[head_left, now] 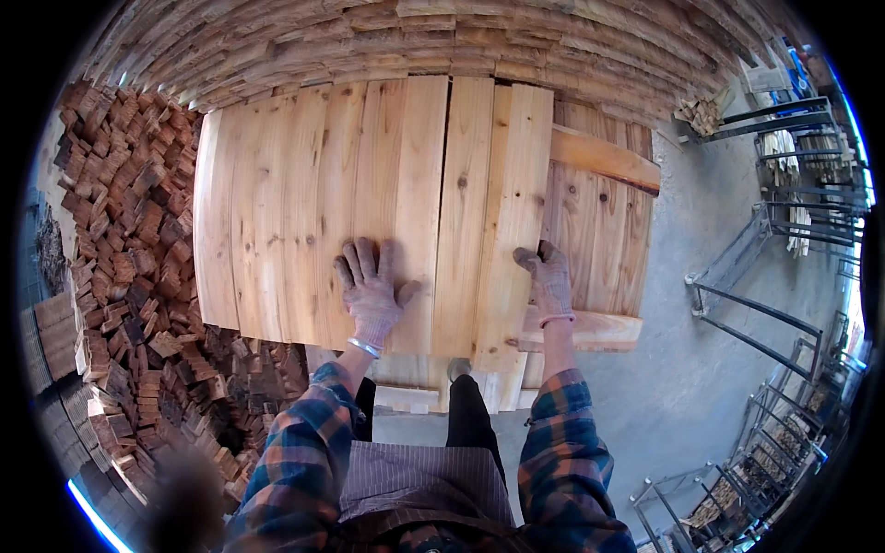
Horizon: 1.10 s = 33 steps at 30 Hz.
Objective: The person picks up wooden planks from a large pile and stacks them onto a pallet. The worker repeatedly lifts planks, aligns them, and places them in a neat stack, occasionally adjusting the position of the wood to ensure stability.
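Note:
Pale wooden planks [304,212] lie side by side before me and form a wide, flat surface. My left hand [373,295], in a dirty knit glove, rests on them with its fingers spread and holds nothing. My gloved right hand [550,281] is at the right edge of a narrow plank [516,203], its thumb on top and its other fingers bent at the edge, partly hidden. A dark gap runs lengthwise between two planks to the left of this one. Under its right side show redder boards [599,212] with two crosspieces, an upper one [604,158] and a lower one [595,332].
Stacked long boards [442,37] rise along the far side. On the left lies a big heap of short reddish wood blocks [138,240]. Dark metal frames [756,318] stand on the grey concrete floor [691,221] to the right. More planks [406,396] show below, near my legs.

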Available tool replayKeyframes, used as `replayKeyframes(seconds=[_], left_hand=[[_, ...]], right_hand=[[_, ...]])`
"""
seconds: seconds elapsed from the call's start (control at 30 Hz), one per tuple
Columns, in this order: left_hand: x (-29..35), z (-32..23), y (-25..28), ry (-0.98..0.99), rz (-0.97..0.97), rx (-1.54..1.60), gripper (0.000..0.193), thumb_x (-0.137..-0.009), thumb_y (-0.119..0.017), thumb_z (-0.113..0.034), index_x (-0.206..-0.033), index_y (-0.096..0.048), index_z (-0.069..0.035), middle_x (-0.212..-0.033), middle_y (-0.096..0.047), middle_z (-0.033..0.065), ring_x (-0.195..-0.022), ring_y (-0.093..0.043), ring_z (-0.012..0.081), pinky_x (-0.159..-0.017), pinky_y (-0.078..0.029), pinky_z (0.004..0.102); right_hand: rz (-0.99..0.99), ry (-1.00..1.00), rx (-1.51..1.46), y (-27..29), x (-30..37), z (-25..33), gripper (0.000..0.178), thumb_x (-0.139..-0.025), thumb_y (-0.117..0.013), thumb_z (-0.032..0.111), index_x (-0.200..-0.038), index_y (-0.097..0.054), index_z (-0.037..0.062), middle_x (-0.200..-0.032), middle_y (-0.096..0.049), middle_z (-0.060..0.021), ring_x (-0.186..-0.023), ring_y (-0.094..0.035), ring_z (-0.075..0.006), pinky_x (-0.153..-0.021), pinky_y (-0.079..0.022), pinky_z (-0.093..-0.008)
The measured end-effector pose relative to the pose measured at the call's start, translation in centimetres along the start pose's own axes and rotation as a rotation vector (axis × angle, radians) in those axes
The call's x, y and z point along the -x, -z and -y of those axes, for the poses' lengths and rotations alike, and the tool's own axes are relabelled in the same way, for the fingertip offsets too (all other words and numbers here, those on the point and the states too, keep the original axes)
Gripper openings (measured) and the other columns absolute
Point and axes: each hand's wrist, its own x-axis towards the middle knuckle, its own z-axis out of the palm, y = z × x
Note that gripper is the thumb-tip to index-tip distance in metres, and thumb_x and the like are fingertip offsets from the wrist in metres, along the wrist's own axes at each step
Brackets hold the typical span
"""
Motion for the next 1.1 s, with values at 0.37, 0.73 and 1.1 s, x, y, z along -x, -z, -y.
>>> replayKeyframes(seconds=[0.37,0.73,1.1], left_hand=[[-0.1,0.1,0.7,0.049,0.052,0.036,0.09,-0.078,-0.06,-0.063,-0.149,-0.03,-0.015,-0.151,-0.023,0.0249,-0.142,-0.013,0.0452,-0.116,-0.009,0.0581],[0.2,0.6,0.6,-0.008,-0.03,0.016,0.09,-0.075,-0.061,-0.066,-0.143,-0.038,-0.013,-0.15,-0.025,0.0239,-0.14,-0.014,0.0497,-0.113,-0.014,0.0626],[16.2,-6.4,-1.1,0.902,0.516,1.858,0.051,-0.086,-0.073,-0.02,-0.129,-0.052,-0.001,-0.099,-0.064,0.0063,-0.074,-0.063,0.0174,-0.068,-0.053,0.0283]], right_hand=[[-0.152,-0.053,-0.038,6.5,0.4,0.9,0.03,-0.077,-0.068,0.008,-0.105,-0.065,-0.002,-0.088,-0.067,-0.0053,-0.079,-0.06,-0.0132,-0.075,-0.048,-0.025],[-0.063,-0.031,0.094,3.7,-1.5,-0.3,0.029,-0.076,-0.065,0.009,-0.102,-0.065,-0.0045,-0.085,-0.068,-0.0056,-0.076,-0.059,-0.0129,-0.073,-0.046,-0.0256],[-0.159,-0.034,-0.051,7.2,4.0,1.7,0.031,-0.076,-0.066,0.005,-0.106,-0.065,-0.0035,-0.09,-0.068,-0.0072,-0.08,-0.06,-0.0131,-0.074,-0.047,-0.0239]])
